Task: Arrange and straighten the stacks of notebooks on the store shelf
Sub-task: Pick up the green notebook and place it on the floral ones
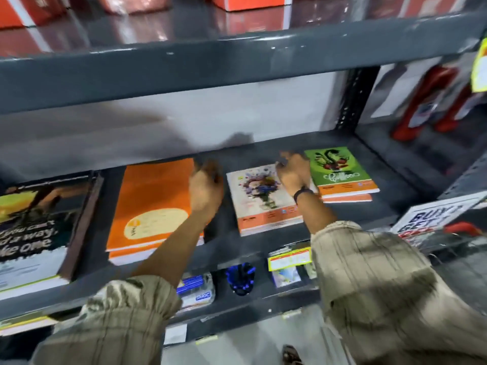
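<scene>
Both arms reached into the grey shelf (395, 180). Left hand (205, 189) hung, fingers curled, at the orange notebook stack's (152, 206) far right corner; grip too blurred to tell. Right hand (293, 173), fingers bent, rested on the white floral stack (261, 204), touching the green stack (340, 168).

We see a yellow price tag (290, 258) on the lower shelf edge. Left of the tag sit a dark blue object (240, 279) and a blue-and-white packet (196, 289). Far right of it leans a white sign (432, 216) with bold black letters. High above the tag stand orange boxes (250, 2); red packs (432, 101) hang at upper right.
</scene>
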`<state>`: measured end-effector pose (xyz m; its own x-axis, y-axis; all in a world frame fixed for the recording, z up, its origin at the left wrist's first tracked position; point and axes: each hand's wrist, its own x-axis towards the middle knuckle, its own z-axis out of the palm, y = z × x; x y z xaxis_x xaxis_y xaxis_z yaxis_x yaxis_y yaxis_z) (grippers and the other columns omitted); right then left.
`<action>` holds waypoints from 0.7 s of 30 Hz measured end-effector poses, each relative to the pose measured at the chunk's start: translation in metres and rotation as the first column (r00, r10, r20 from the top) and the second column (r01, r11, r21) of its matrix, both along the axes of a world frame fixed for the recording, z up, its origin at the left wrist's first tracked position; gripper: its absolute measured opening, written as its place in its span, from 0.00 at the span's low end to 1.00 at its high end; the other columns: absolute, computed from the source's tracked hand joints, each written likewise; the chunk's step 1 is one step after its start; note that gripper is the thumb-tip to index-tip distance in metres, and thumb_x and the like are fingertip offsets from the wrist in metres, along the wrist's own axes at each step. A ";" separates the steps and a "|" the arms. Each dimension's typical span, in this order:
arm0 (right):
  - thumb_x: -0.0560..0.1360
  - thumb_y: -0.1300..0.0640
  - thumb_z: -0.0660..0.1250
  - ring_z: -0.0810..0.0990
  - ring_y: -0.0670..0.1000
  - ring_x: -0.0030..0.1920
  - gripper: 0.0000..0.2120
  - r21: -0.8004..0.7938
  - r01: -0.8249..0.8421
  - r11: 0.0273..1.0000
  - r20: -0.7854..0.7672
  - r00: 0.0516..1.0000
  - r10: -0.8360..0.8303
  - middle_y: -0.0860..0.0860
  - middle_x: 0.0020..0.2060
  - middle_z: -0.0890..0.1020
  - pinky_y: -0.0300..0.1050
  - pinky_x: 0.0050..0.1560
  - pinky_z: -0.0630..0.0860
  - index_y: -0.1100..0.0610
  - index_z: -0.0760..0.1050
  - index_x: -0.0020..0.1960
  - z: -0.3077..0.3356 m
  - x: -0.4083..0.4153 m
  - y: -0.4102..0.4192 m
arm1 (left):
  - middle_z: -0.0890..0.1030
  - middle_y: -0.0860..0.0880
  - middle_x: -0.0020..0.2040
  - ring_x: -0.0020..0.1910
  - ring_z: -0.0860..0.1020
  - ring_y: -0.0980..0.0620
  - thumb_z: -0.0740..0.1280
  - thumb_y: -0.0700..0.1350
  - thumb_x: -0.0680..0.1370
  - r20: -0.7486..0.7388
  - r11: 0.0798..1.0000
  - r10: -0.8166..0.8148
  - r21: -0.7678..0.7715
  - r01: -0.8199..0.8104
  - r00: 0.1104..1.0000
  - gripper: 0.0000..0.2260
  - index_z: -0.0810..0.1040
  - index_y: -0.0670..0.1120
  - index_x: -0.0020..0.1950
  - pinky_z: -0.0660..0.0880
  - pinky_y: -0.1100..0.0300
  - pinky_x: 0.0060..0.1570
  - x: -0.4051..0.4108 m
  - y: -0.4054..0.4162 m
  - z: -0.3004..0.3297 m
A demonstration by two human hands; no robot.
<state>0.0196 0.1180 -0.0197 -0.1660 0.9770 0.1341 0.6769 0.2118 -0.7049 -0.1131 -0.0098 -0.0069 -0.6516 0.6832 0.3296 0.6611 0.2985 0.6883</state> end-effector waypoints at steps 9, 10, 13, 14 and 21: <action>0.76 0.57 0.61 0.60 0.64 0.71 0.24 -0.292 0.245 0.925 0.257 0.951 -0.171 0.63 0.71 0.63 0.58 0.71 0.59 0.59 0.61 0.71 -0.022 0.142 0.088 | 0.77 0.36 0.63 0.63 0.74 0.40 0.62 0.41 0.76 0.533 0.911 -0.219 -0.188 0.367 0.817 0.16 0.73 0.39 0.63 0.70 0.54 0.60 0.163 0.147 -0.027; 0.77 0.56 0.62 0.60 0.64 0.71 0.25 -0.311 0.218 0.925 0.247 0.958 -0.143 0.64 0.71 0.62 0.58 0.71 0.58 0.61 0.60 0.71 -0.027 0.147 0.092 | 0.77 0.36 0.62 0.62 0.74 0.39 0.62 0.42 0.76 0.542 0.900 -0.203 -0.225 0.373 0.816 0.16 0.73 0.39 0.62 0.71 0.52 0.60 0.171 0.156 -0.033; 0.76 0.54 0.64 0.62 0.66 0.69 0.25 -0.296 0.172 0.939 0.224 0.969 -0.106 0.65 0.69 0.65 0.57 0.69 0.62 0.63 0.64 0.69 -0.036 0.153 0.096 | 0.79 0.36 0.59 0.59 0.76 0.37 0.62 0.44 0.73 0.539 0.911 -0.078 -0.303 0.279 0.839 0.16 0.74 0.40 0.58 0.74 0.49 0.60 0.182 0.175 -0.043; 0.75 0.53 0.66 0.63 0.66 0.69 0.26 -0.291 0.175 0.940 0.198 0.973 -0.120 0.65 0.68 0.66 0.57 0.69 0.63 0.62 0.64 0.69 -0.038 0.154 0.096 | 0.79 0.37 0.59 0.59 0.76 0.38 0.62 0.43 0.72 0.577 0.927 -0.015 -0.298 0.227 0.817 0.16 0.74 0.40 0.58 0.74 0.50 0.61 0.183 0.178 -0.042; 0.72 0.55 0.68 0.64 0.64 0.68 0.29 -0.263 0.220 0.940 0.043 0.975 -0.216 0.62 0.68 0.67 0.56 0.67 0.65 0.57 0.63 0.70 -0.026 0.142 0.087 | 0.78 0.43 0.35 0.42 0.80 0.42 0.60 0.34 0.72 0.898 1.000 0.027 -0.024 -0.012 0.440 0.09 0.77 0.33 0.47 0.77 0.50 0.49 0.156 0.175 -0.030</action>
